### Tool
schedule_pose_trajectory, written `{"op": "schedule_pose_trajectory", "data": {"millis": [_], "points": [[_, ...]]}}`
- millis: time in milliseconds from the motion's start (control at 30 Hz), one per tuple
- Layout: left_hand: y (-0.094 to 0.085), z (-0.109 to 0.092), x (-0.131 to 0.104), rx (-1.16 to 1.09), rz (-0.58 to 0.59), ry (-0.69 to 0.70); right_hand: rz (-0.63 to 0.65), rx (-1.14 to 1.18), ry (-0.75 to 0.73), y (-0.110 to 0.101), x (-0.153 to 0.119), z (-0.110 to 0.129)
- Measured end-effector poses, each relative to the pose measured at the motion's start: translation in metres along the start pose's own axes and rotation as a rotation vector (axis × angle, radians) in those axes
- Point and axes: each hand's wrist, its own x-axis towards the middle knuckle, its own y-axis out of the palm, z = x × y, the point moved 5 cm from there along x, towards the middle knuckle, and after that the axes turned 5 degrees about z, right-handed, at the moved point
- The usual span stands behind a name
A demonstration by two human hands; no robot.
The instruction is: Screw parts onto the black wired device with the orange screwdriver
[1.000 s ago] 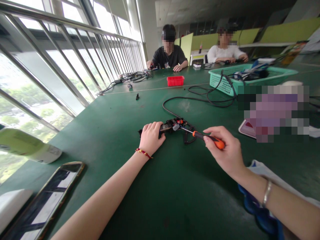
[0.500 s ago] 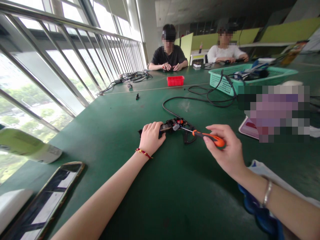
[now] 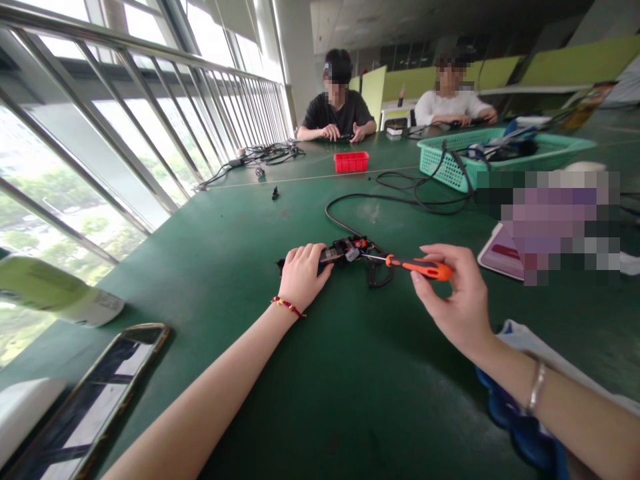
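In the head view, my left hand [image 3: 303, 270] is closed over the left end of a dark, opened electrical device [image 3: 343, 251] on the green table. Grey, orange and black parts show inside it, and a black cable runs from its far side; its exact kind is unclear. My right hand [image 3: 457, 287] pinches the orange-and-black handle of a screwdriver [image 3: 420, 267] between thumb and fingers. The shaft points left, its tip at the device's right part, by the grey and orange pieces. Just where the tip rests is too small to make out.
A red bin [image 3: 351, 162], a green basket [image 3: 505, 160] of cables and a loose black piece [image 3: 275, 193] lie farther off. Near me are a phone [image 3: 100, 400], a green-and-white bottle [image 3: 55, 290] and blue-white cloth [image 3: 520, 407]. Two people sit opposite; a railing runs left.
The screwdriver's handle has risen slightly and lies flatter, my right fingers shifting with it. My left hand and the device keep their place. The dark-shirted person's hands have moved a little.
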Motion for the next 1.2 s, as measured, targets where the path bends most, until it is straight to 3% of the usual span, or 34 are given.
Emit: {"op": "schedule_pose_trajectory", "data": {"millis": [100, 300, 467, 567, 767, 1000, 1200], "points": [[0.0007, 0.0003, 0.0004, 0.007, 0.001, 0.002, -0.039, 0.014, -0.061, -0.0009, -0.0001, 0.0018], [0.0006, 0.0005, 0.0000, 0.015, -0.003, 0.009, 0.148, -0.044, 0.060, 0.0052, -0.0009, -0.0013], [0.0006, 0.0005, -0.0002, 0.016, 0.002, 0.007, -0.002, -0.011, -0.059, 0.0003, -0.0003, 0.0033], [0.0011, 0.0001, -0.0002, 0.019, 0.002, 0.019, -0.013, -0.005, -0.087, 0.0002, -0.0002, 0.0040], [0.0035, 0.0011, -0.0001, 0.026, 0.003, 0.030, 0.160, -0.055, 0.094, 0.0057, -0.0004, -0.0021], [0.0030, 0.0009, 0.0000, 0.038, 0.008, 0.025, -0.039, 0.023, -0.051, -0.0009, -0.0006, 0.0022], [0.0022, -0.0001, 0.0000, 0.039, 0.011, 0.028, 0.160, -0.046, 0.083, 0.0056, -0.0009, -0.0020]]}}
